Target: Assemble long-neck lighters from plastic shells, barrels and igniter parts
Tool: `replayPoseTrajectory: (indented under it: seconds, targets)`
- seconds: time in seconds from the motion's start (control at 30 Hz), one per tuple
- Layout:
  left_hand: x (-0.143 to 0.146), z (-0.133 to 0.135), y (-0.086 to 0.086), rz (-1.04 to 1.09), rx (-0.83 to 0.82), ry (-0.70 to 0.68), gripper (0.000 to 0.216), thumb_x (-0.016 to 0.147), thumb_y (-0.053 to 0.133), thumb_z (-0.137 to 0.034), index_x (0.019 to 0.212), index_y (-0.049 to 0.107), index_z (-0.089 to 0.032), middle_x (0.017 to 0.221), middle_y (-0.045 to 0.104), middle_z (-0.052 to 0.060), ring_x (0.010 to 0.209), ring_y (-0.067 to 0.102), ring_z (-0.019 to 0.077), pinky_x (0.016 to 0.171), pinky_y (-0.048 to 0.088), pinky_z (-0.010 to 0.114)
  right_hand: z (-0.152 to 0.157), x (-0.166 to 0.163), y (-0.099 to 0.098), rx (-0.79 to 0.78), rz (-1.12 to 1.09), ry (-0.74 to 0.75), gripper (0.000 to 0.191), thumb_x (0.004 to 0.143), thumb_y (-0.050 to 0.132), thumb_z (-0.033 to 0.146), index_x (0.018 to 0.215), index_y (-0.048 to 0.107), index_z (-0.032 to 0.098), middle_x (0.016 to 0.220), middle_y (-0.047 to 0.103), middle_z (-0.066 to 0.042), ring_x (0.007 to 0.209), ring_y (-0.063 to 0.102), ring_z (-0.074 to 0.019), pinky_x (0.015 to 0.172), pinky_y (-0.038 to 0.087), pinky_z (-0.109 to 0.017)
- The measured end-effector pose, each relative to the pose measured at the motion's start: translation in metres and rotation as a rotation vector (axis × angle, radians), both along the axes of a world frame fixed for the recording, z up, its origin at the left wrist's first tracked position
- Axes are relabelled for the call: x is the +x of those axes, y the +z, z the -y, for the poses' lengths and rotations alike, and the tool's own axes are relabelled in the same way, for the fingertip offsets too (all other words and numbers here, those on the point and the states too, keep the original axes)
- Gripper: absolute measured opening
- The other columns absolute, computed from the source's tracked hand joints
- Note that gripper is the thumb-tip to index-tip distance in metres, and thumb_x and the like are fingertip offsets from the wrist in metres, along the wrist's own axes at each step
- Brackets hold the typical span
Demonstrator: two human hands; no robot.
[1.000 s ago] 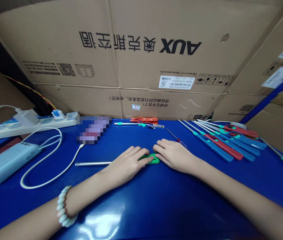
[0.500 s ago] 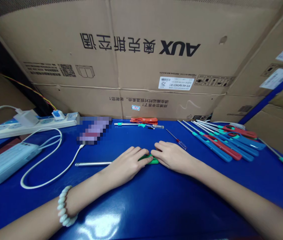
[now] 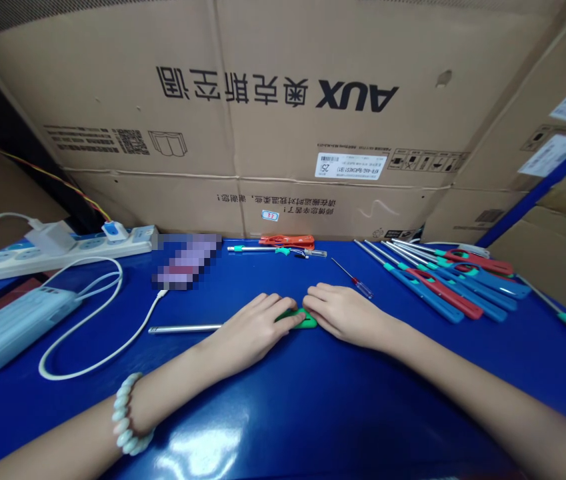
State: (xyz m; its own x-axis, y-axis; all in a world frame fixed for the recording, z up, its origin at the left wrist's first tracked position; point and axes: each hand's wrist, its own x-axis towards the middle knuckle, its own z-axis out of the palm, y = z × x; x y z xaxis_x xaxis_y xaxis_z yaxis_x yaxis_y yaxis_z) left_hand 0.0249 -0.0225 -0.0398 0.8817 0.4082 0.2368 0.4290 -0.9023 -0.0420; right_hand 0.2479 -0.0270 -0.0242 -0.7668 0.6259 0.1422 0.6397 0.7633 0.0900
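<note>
A long-necked lighter with a green handle (image 3: 307, 323) lies flat on the blue table, its metal tube (image 3: 183, 328) pointing left. My left hand (image 3: 257, 330) is closed over the front of the handle, hiding where tube and handle join. At the handle's right end, my right hand (image 3: 345, 313) has its fingers bent with the tips pressed against the green plastic. The two hands almost meet there. Beyond them lie a small screwdriver (image 3: 363, 288) with a clear and red handle, and a bare lighter tube with its inner parts (image 3: 255, 249).
Several blue and red long-necked lighters (image 3: 433, 293) are bunched at the right. Behind the bare tube lies an orange handle shell (image 3: 287, 241). On the left are a power strip (image 3: 87, 250), a power bank (image 3: 17, 327), a white cable (image 3: 77, 369) and a blurred-out phone (image 3: 187, 260). Cardboard (image 3: 263, 147) walls the back.
My right hand's fingertips have shifted slightly left and press closer on the handle's end. The lighter and my left hand stay in place.
</note>
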Motion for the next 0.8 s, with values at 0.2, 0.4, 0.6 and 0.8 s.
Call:
replayPoseTrajectory:
  seconds: [0.2, 0.4, 0.6, 0.8]
  targets:
    - [0.000, 0.000, 0.000, 0.000, 0.030, 0.002, 0.032, 0.098, 0.037, -0.018, 0.127, 0.051, -0.020, 0.111, 0.056, 0.010, 0.096, 0.052, 0.0208, 0.082, 0.044, 0.035, -0.002, -0.003, -0.015, 0.084, 0.069, -0.031, 0.016, 0.095, 0.040, 0.015, 0.094, 0.056, 0.013, 0.092, 0.061, -0.011, 0.085, 0.056, -0.0217, 0.081, 0.043, -0.034]
    - [0.000, 0.001, 0.001, 0.022, 0.012, -0.007, 0.033, 0.098, 0.037, -0.019, 0.128, 0.050, -0.020, 0.112, 0.056, 0.010, 0.097, 0.052, 0.0212, 0.081, 0.044, 0.035, -0.002, -0.004, -0.008, 0.098, 0.097, -0.114, 0.019, 0.096, 0.042, 0.024, 0.089, 0.058, 0.015, 0.088, 0.064, -0.010, 0.082, 0.059, -0.0223, 0.072, 0.043, -0.032]
    - [0.000, 0.003, 0.008, 0.038, -0.057, -0.007, 0.031, 0.097, 0.037, -0.017, 0.125, 0.051, -0.020, 0.112, 0.055, 0.009, 0.095, 0.052, 0.0204, 0.082, 0.043, 0.034, -0.007, 0.022, 0.024, 0.165, 0.229, -0.606, 0.025, 0.092, 0.048, 0.032, 0.096, 0.060, 0.010, 0.093, 0.066, -0.018, 0.086, 0.062, -0.0279, 0.065, 0.043, -0.032]
    - [-0.001, 0.003, 0.009, 0.025, -0.090, -0.005, 0.032, 0.096, 0.038, -0.015, 0.124, 0.051, -0.019, 0.113, 0.054, 0.010, 0.094, 0.051, 0.0206, 0.082, 0.042, 0.035, -0.014, 0.050, 0.031, -0.093, 0.392, -0.783, 0.019, 0.086, 0.050, 0.017, 0.082, 0.068, 0.012, 0.086, 0.070, -0.017, 0.080, 0.068, -0.0295, 0.059, 0.045, -0.032]
